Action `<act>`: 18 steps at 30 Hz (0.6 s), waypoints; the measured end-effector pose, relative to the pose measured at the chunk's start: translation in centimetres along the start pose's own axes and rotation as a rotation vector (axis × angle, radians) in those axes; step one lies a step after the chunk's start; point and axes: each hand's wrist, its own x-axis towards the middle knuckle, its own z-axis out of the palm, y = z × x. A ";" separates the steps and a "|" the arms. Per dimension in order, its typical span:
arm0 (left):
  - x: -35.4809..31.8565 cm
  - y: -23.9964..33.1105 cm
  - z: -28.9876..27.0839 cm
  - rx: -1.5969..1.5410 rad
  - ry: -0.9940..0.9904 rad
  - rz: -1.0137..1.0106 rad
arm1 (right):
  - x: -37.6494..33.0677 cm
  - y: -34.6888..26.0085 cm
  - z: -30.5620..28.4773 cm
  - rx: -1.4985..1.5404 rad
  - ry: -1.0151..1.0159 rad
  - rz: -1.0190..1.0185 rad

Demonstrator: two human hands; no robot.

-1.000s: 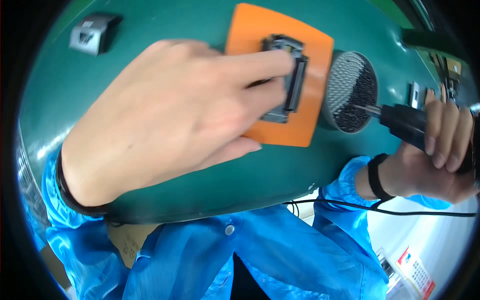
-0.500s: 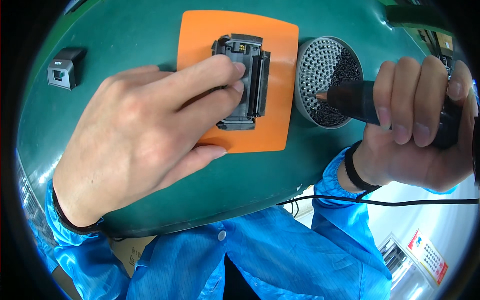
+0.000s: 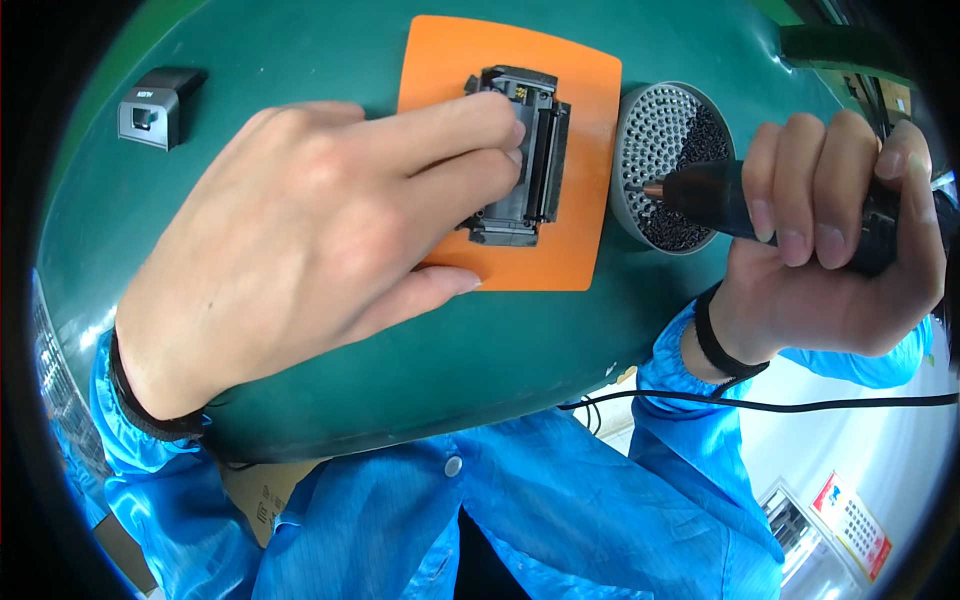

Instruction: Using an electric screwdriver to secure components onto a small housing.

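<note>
While the green desk (image 3: 300,60) is viewed from above, an orange mat (image 3: 590,160) is taken as the landmark. Well to the left of the mat, a small grey block-shaped part (image 3: 158,105) is seen lying alone on the desk. From the left of the mat, the left hand (image 3: 300,250) is stretched across its edge, fingers extended and laid flat; nothing is grasped, but a black plastic assembly (image 3: 525,160) is pressed down at the middle of the mat by the fingertips (image 3: 495,120). Just beside the right edge of the mat, a round grey perforated tray (image 3: 650,130) filled with small black screws is placed. Right of the mat, the right hand (image 3: 840,240) is closed around a black electric screwdriver (image 3: 720,195), whose tip is held over the tray.
</note>
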 end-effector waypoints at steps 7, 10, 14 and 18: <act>0.0 0.0 0.1 -0.056 0.029 0.004 | 0.7 -1.2 0.7 0.021 0.035 0.110; -0.2 -0.1 0.1 -0.052 0.023 -0.004 | 1.3 -2.2 1.9 0.070 0.152 0.308; -0.3 -0.7 0.2 -0.097 0.020 0.001 | 1.2 -1.4 2.8 0.026 0.210 0.284; -0.2 -1.5 0.8 -0.207 0.042 0.011 | 1.2 -1.7 0.4 0.092 0.261 0.308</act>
